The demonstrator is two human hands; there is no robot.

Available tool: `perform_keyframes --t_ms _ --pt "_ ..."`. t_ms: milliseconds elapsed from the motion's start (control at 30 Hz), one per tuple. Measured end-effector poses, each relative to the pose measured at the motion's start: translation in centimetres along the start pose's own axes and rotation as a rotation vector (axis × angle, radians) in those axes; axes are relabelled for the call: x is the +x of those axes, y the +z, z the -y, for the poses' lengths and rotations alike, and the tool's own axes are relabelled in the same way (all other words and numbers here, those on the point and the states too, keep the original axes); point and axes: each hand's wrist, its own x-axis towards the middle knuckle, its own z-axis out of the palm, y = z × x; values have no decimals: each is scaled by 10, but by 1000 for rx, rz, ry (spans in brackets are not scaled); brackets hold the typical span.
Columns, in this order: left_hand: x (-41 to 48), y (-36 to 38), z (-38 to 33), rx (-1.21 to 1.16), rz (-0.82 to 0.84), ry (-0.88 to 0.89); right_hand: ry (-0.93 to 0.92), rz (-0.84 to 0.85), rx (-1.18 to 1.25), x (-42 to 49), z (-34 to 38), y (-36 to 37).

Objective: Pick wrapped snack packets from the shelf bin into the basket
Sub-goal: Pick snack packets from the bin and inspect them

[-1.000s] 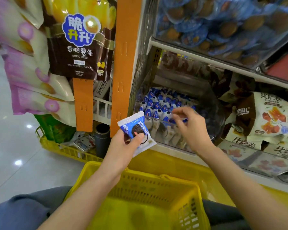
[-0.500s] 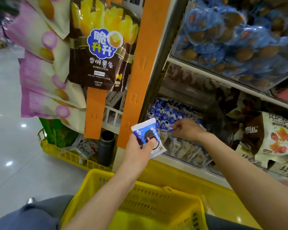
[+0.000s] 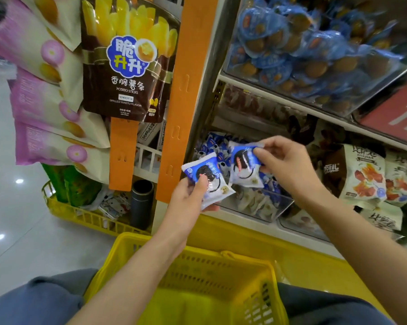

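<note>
My left hand (image 3: 189, 195) grips a blue-and-white wrapped snack packet (image 3: 208, 178) with a dark cookie picture, held in front of the shelf. My right hand (image 3: 284, 165) pinches a second, matching packet (image 3: 243, 166) by its top right corner, just above the clear shelf bin (image 3: 268, 207) that holds several more of these packets. The two packets sit side by side, almost touching. The yellow basket (image 3: 193, 277) rests on my lap below both hands; the part of its inside that shows holds nothing.
An orange upright strip (image 3: 186, 90) stands left of the bin. Hanging potato-stick bags (image 3: 127, 66) and pink bags (image 3: 45, 90) fill the left. A bin of blue-wrapped snacks (image 3: 303, 50) sits on the shelf above; white snack bags (image 3: 366, 174) lie to the right.
My right hand has lifted out of the bin holding a second packet and brought it up beside the one in my left hand. The left hand has stayed roughly in place.
</note>
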Motion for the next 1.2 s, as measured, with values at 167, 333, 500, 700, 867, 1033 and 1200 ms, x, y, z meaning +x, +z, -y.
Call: perform_keyframes --t_ms 167,333,500,700,867,1033,1200 --pt "-13 -1 6 23 61 -12 222 158 182 -32 -10 20" --pt "-19 -4 10 171 91 -111 324 222 353 -49 -21 32" --pt "-20 -8 6 -16 217 -253 363 290 392 -59 -22 33" --pt "-21 -5 12 26 217 -258 262 410 239 -68 -17 30" --pt "-17 -4 16 228 21 -213 151 272 62 -69 -21 34" --pt "-10 -5 15 66 -22 -224 135 214 206 -68 -16 37" --pt "1 -13 10 -50 -193 -90 112 87 217 -42 -8 22"
